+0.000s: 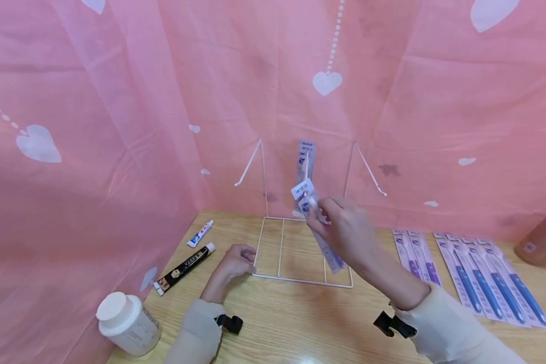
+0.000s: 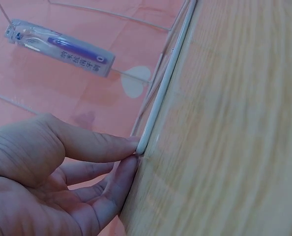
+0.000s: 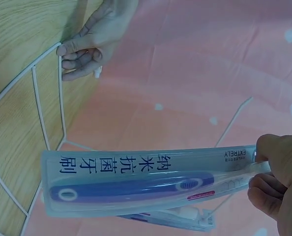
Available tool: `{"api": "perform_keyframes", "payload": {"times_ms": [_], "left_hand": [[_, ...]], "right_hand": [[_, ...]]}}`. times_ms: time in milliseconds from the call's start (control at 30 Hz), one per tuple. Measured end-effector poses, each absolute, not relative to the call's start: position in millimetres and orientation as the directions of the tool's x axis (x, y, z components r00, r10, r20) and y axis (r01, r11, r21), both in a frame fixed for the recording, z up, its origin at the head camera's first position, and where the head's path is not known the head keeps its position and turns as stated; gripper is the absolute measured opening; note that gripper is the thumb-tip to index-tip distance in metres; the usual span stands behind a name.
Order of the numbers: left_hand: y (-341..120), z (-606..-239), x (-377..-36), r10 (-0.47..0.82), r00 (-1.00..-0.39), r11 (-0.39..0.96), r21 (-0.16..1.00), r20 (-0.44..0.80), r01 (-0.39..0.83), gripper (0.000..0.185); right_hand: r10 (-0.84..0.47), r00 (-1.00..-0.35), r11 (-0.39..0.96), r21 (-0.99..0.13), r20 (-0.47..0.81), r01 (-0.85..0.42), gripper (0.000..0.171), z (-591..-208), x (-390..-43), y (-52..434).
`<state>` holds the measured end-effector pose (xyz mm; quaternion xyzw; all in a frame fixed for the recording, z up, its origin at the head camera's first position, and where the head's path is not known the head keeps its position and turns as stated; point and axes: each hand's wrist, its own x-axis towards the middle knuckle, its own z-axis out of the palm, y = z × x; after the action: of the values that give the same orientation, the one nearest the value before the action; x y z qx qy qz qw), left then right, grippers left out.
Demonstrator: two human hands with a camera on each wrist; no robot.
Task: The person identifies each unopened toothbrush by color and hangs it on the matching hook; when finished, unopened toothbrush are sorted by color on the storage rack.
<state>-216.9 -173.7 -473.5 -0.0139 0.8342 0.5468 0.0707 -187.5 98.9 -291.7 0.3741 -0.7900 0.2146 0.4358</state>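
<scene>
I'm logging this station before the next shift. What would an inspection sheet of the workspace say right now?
Surface: wooden table, light grain.
Job's things: white wire rack standing on the table, one toothpaste tube pack hanging at its back; packaged toothbrush in hand.
Clutter: row of toothbrush packs lying at the right; black tube; small blue-white tube; white bottle; amber jar.
Grippers: left hand pinches the rack's front corner; right hand holds the toothbrush pack by its top end.
Cables: nothing seen.
Surroundings: pink curtain with white hearts on all sides.
</scene>
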Motion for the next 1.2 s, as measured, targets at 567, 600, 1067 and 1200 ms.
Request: {"api": "perform_keyframes", "payload": {"times_ms": [567, 600, 1067, 1200], "left_hand": [[-171.8, -473.8, -219.1, 0.037, -0.99, 0.406, 0.907, -0.137, -0.111, 0.049], [-171.9, -473.9, -219.0, 0.038, -0.99, 0.406, 0.907, -0.138, -0.111, 0.049], [-167.5, -474.6, -221.3, 0.045, -0.987, 0.426, 0.897, -0.153, -0.119, 0.05], [-166.3, -474.3, -223.4, 0.05, -0.986, 0.434, 0.893, -0.157, -0.12, 0.049]], "right_hand": [[-0.283, -0.714, 0.699, -0.372, 0.64, -0.611, 0.013, -287.5, -235.5, 87.3], [-0.278, -0.733, 0.707, -0.384, 0.621, -0.594, 0.014, -286.5, -238.6, 85.6], [-0.162, -0.78, 0.76, -0.427, 0.605, -0.49, 0.026, -284.6, -290.4, 77.9], [-0.14, -0.794, 0.775, -0.433, 0.591, -0.459, 0.031, -283.2, -298.6, 79.8]]}}
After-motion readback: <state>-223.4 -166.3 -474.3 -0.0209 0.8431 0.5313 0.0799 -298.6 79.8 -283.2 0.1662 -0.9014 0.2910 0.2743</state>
